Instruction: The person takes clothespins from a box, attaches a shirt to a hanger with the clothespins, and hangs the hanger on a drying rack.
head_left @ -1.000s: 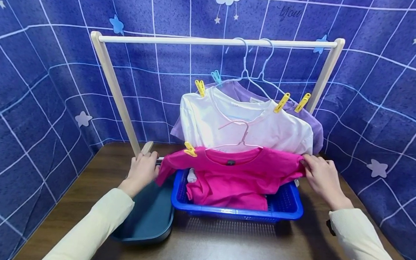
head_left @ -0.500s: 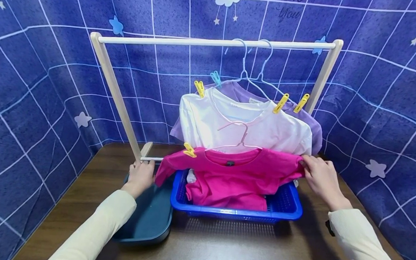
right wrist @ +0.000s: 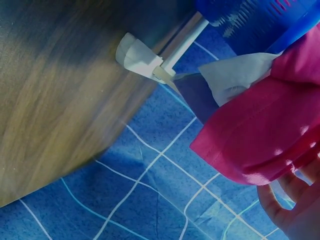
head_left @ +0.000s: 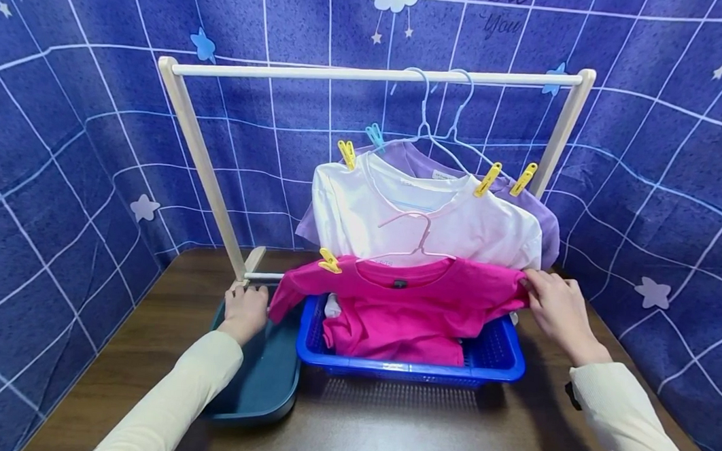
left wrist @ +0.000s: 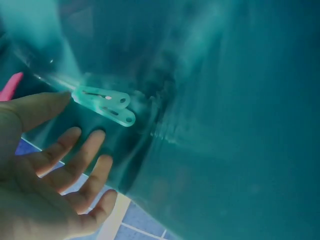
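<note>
My left hand (head_left: pixel 245 311) is over the dark teal tray (head_left: pixel 254 390), fingers apart. In the left wrist view a pale green clothespin (left wrist: pixel 104 105) lies inside the tray; my thumb tip is right by its end, and I cannot tell whether they touch. With my right hand (head_left: pixel 559 311) I pinch the sleeve end of a bright pink shirt (head_left: pixel 399 323). A pink hanger (head_left: pixel 422 246) sits in that shirt's neck, and a yellow clothespin (head_left: pixel 330 261) grips its left shoulder. The lower part of the shirt lies in the blue basket (head_left: pixel 411 369).
Behind stands a wooden rack with a white bar (head_left: pixel 320 72). A white shirt (head_left: pixel 355 211) and a purple shirt (head_left: pixel 551 228) hang there on blue hangers with several clothespins. A lower white rod (head_left: pixel 263 275) runs behind the tray. Everything stands on a brown table (head_left: pixel 387 431).
My left hand has left the pink shirt's left sleeve side and lowered toward me, into the tray, uncovering the rack's foot and lower rod. My right hand stays on the sleeve.
</note>
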The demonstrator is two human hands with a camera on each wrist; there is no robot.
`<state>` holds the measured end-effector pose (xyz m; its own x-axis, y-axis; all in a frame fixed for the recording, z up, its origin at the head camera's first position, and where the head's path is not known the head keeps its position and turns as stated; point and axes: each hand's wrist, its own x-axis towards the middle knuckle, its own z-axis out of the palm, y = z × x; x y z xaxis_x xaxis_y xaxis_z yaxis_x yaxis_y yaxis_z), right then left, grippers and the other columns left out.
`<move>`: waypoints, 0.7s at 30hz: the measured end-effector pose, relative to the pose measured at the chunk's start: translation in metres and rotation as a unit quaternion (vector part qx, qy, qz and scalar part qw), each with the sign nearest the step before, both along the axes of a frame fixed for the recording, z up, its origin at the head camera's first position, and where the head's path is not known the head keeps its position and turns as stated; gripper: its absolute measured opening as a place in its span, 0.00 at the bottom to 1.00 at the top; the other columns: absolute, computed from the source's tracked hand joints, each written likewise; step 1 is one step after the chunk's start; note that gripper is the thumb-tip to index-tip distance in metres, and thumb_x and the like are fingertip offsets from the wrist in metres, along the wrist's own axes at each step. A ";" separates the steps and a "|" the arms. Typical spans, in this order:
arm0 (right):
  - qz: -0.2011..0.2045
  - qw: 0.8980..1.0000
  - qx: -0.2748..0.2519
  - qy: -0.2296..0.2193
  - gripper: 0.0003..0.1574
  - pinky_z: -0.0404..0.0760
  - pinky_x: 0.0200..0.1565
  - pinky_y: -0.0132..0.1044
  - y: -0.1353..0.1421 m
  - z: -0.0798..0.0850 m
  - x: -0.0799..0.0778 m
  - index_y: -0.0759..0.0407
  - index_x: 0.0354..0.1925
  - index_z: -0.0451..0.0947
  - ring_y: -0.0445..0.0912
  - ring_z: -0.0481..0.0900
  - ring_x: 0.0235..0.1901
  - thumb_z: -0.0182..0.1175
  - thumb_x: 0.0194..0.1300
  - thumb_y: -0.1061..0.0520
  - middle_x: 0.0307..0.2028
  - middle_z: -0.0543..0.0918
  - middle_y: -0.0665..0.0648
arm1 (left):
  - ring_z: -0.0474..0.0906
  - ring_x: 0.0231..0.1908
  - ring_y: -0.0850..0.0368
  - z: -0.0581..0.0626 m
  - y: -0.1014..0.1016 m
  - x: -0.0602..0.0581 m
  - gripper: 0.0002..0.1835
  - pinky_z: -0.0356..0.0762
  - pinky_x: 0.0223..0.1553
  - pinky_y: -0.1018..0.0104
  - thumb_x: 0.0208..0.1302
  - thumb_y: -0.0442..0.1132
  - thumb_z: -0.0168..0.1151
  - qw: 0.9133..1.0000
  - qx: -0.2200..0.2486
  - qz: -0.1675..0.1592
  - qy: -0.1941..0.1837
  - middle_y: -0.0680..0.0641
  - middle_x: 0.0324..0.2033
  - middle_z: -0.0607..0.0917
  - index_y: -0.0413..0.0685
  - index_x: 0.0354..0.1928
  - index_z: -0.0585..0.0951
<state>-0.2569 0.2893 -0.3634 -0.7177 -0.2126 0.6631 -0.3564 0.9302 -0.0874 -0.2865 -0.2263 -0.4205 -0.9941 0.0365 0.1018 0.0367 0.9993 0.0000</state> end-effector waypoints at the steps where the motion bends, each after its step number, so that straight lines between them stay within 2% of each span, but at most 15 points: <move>1: 0.000 1.000 0.000 0.001 0.03 0.63 0.33 0.51 0.000 0.000 0.000 0.60 0.32 0.73 0.58 0.76 0.31 0.52 0.61 0.61 0.32 0.82 0.62 | 0.69 0.49 0.29 0.000 0.000 0.000 0.18 0.60 0.50 0.36 0.58 0.38 0.54 1.000 -0.002 0.001 -0.001 0.29 0.46 0.77 0.33 0.48 0.73; 11: -0.003 1.000 0.002 -0.004 0.03 0.64 0.34 0.52 0.000 0.000 0.000 0.59 0.33 0.73 0.58 0.76 0.31 0.53 0.60 0.62 0.32 0.82 0.63 | 0.70 0.44 0.30 -0.004 0.002 0.006 0.13 0.62 0.47 0.38 0.58 0.34 0.50 1.000 -0.020 -0.002 0.004 0.30 0.42 0.79 0.33 0.42 0.76; 21: -0.002 1.000 0.003 -0.001 0.03 0.64 0.33 0.52 0.000 0.000 0.000 0.59 0.34 0.73 0.58 0.76 0.31 0.54 0.61 0.61 0.32 0.82 0.62 | 0.69 0.46 0.30 -0.005 0.001 0.005 0.11 0.60 0.49 0.37 0.58 0.33 0.50 1.000 -0.018 0.005 -0.023 0.31 0.41 0.79 0.34 0.39 0.78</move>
<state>-0.2566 0.2897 -0.3637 -0.7195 -0.2130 0.6610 -0.3520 0.9323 -0.0827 -0.2816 -0.2257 -0.4253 -0.9981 0.0292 0.0550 0.0273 0.9991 -0.0339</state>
